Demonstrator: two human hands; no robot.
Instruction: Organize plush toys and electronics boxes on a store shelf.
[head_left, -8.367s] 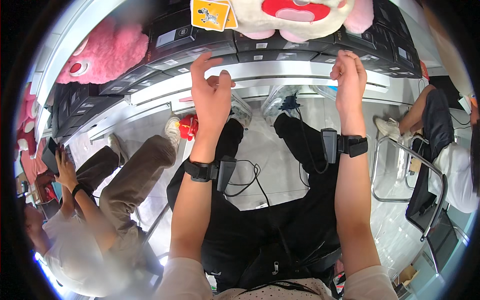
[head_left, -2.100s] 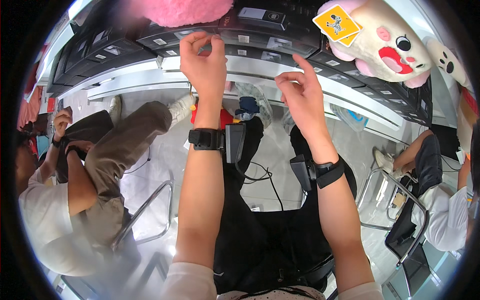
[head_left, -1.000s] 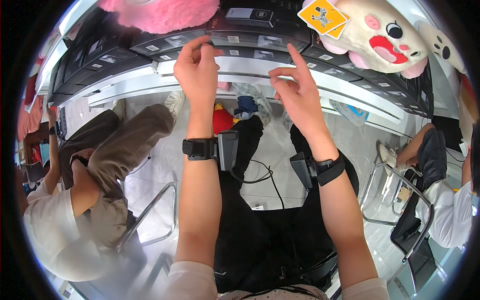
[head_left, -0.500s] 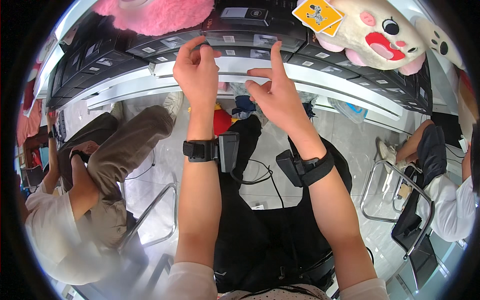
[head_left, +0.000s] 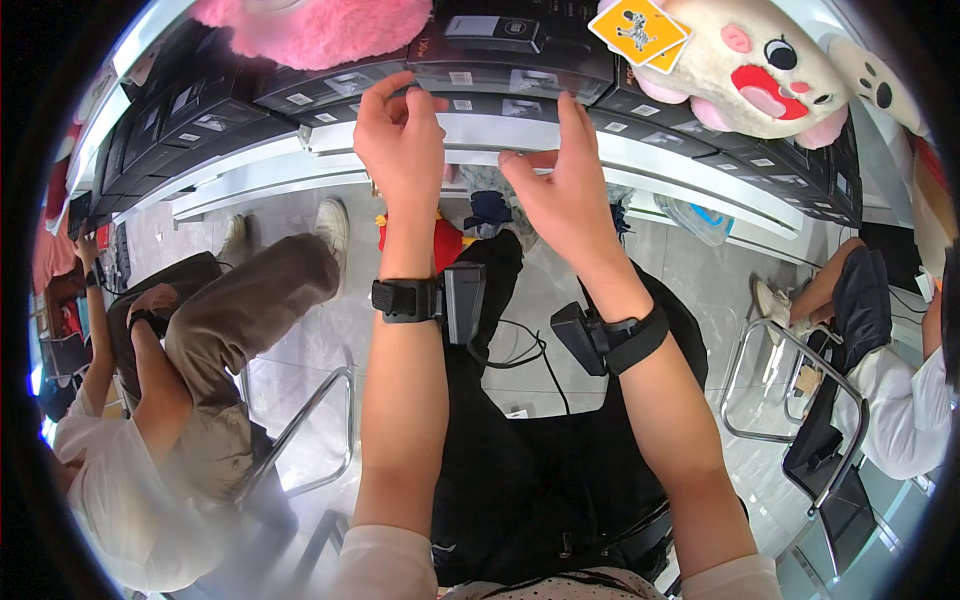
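The black boxes (head_left: 500, 85) sit stacked in rows along the far edge of the white counter (head_left: 640, 160). Left hand (head_left: 400, 150) has its fingers curled on a box front; right hand (head_left: 560, 195) rests open-fingered just beside. Pink plush (head_left: 320, 30) far left, cream one (head_left: 770, 85) far right. I'd support the stack before sliding one out.

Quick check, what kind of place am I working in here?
Probably a shop or stockroom workbench: rows of black boxed goods stacked on a white table, plush toys on top, and other people seated on metal chairs alongside.
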